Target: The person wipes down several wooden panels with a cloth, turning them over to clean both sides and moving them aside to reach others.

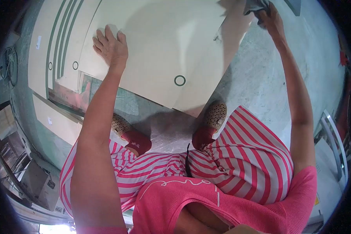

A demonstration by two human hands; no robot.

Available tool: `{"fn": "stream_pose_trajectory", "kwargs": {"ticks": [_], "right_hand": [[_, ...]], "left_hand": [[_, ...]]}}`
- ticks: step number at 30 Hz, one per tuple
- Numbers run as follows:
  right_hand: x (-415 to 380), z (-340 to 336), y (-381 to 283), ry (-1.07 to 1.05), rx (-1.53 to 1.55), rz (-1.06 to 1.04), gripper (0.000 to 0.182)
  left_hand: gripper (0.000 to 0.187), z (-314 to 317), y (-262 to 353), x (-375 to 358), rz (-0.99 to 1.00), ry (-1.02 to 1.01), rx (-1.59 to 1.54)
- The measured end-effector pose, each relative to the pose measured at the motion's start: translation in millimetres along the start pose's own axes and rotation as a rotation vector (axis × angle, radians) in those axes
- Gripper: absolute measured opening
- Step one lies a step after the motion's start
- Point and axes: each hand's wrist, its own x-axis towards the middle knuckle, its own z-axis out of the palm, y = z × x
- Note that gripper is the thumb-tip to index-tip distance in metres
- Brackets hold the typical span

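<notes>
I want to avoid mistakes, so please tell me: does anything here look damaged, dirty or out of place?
A small dark mark sits near the right edge of the pale board. It looks odd against the plain surface around it; whether it is dirt or damage, I cannot tell.

open: floor (255, 76) between panel (152, 50) and right forearm (298, 85) | obstacles: right shoe (215, 114), striped knee (243, 130)

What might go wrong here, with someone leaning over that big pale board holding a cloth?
The board's near corner sits close to the right shoe, so it might knock that foot if it slipped. The left hand rests on the board's face and may leave smudges. Any grit in the grey cloth, held in the right hand, could scratch the surface.
</notes>
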Motion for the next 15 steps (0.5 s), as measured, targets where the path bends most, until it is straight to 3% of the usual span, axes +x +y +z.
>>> {"fn": "stream_pose_trajectory", "kwargs": {"ticks": [1,3,5,7,11,13,15], "right_hand": [[10,1,20,-0.001,-0.001,0.000,0.046],[67,13,94,-0.056,-0.027,-0.378,0.044],[60,36,90,-0.149,0.222,-0.159,0.046],[41,78,96,0.448,-0.740,-0.552,0.046],[10,89,91,0.424,-0.794,-0.612,0.039],[-7,89,88,0.213,-0.640,-0.504,0.039],[-23,92,85,0.175,-0.623,-0.564,0.038]], "left_hand": [[0.052,0,0,0,-0.004,-0.002,0.001],[0.052,-2,2,-1,-0.005,-0.008,0.014],[0.053,-3,2,-1,-0.002,-0.013,0.028],[0.052,-4,1,-1,0.014,-0.013,0.028],[0.052,-3,0,0,0.012,-0.012,0.017],[0.053,-3,0,0,0.003,-0.035,0.007],[0.053,-4,0,0,0.005,-0.041,0.004]]}}
